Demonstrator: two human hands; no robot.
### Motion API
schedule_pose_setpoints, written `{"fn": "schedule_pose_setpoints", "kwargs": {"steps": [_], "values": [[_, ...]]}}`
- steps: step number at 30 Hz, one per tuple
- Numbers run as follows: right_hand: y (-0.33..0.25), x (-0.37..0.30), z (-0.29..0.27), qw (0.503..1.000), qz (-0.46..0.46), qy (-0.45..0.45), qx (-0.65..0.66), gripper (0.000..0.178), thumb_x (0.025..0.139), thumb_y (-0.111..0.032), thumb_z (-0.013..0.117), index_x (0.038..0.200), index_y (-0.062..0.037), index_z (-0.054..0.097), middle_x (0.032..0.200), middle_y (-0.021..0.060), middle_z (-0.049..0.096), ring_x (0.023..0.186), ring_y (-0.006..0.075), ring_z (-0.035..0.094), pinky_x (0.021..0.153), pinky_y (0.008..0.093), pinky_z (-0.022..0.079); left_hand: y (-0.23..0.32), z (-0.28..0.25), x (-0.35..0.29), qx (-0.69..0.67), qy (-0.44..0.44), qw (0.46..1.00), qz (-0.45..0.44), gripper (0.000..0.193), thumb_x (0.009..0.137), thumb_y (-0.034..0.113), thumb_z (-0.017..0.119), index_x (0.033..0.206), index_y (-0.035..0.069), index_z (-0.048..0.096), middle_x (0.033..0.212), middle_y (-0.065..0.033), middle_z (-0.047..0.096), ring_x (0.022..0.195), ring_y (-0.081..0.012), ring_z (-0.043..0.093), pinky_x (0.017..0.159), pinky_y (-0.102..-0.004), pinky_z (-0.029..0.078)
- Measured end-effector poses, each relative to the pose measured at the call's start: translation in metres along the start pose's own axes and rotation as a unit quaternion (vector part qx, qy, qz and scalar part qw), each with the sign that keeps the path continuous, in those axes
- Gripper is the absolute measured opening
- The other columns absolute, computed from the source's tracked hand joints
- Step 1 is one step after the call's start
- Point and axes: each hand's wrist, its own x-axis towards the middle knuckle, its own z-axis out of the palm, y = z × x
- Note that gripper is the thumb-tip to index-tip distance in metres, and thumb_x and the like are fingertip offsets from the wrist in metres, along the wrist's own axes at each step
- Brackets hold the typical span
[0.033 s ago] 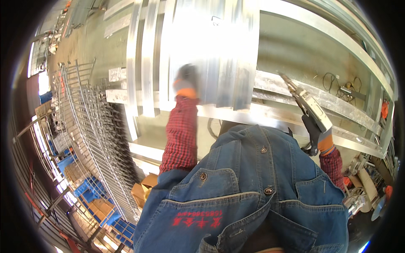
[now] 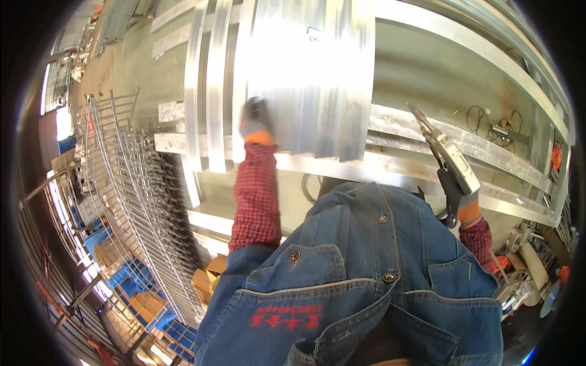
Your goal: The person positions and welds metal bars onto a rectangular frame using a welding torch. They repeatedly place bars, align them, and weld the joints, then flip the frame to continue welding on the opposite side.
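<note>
My left hand (image 2: 257,119), in a grey and orange glove, is over the near left part of a shiny ribbed metal sheet (image 2: 332,125). Its fingers are smeared by motion, so I cannot tell whether they touch the metal. On the right, my right hand (image 2: 455,194), gloved alike, is wrapped round the grip of a pale hand-held power tool (image 2: 453,157) with a long pointed tip. The tool is tilted, tip up and left, above a metal rail (image 2: 421,127). Glare washes out the sheet's middle.
Narrow metal strips (image 2: 218,91) lie left of the sheet across a metal frame (image 2: 305,163). A rack of thin rods (image 2: 131,189) stands at the left. Cables (image 2: 479,119) lie on the floor at right, and cardboard boxes (image 2: 206,282) sit near my left side.
My left hand has shifted a little to the left across the metal, its fingers still blurred. The right hand and the power tool have hardly moved.
</note>
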Motion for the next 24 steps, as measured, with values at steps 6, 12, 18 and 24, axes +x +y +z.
{"fn": "schedule_pose_setpoints", "kwargs": {"steps": [6,12,18,24], "values": [[0.013,-0.05,0.067,0.992,-0.047,0.116,-0.007,0.027,0.097,-0.014,0.083,0.12,-0.001,0.076,0.098,0.01,0.08,0.084,0.0163,0.074,0.074,0.035,0.059,-0.083,-0.097,0.086,0.295,0.017,0.949,-0.108,0.096,0.09,0.054,0.083,0.165,0.011,0.043,0.163,-0.0207,0.051,0.145,-0.0423,0.055,0.118,-0.0506,0.051],[-0.01,-0.062,0.104,0.984,-0.102,0.135,0.063,0.027,0.094,-0.011,0.086,0.115,-0.001,0.073,0.091,0.0129,0.077,0.078,0.0184,0.073,0.069,0.0352,0.058,-0.128,-0.099,0.116,0.369,-0.039,0.926,-0.068,0.119,0.076,0.062,0.092,0.168,0.009,0.038,0.154,-0.0236,0.059,0.141,-0.0449,0.059,0.117,-0.0499,0.052],[-0.028,-0.063,0.103,0.985,-0.122,0.115,0.028,0.029,0.094,-0.008,0.085,0.119,-0.0006,0.072,0.092,0.0128,0.077,0.078,0.0188,0.073,0.07,0.0351,0.058,-0.147,-0.118,0.138,0.235,-0.099,0.966,-0.054,0.122,0.07,0.059,0.097,0.162,0.0,0.045,0.152,-0.0272,0.062,0.134,-0.0424,0.065,0.111,-0.0492,0.056],[-0.026,-0.049,0.097,0.993,-0.084,0.067,0.056,0.03,0.096,-0.008,0.084,0.122,-0.0011,0.071,0.095,0.0086,0.077,0.084,0.0123,0.07,0.074,0.0315,0.057,-0.137,-0.126,0.128,0.251,-0.115,0.957,-0.091,0.117,0.071,0.053,0.097,0.163,0.002,0.045,0.158,-0.026,0.055,0.141,-0.0408,0.059,0.117,-0.0473,0.052]]}}
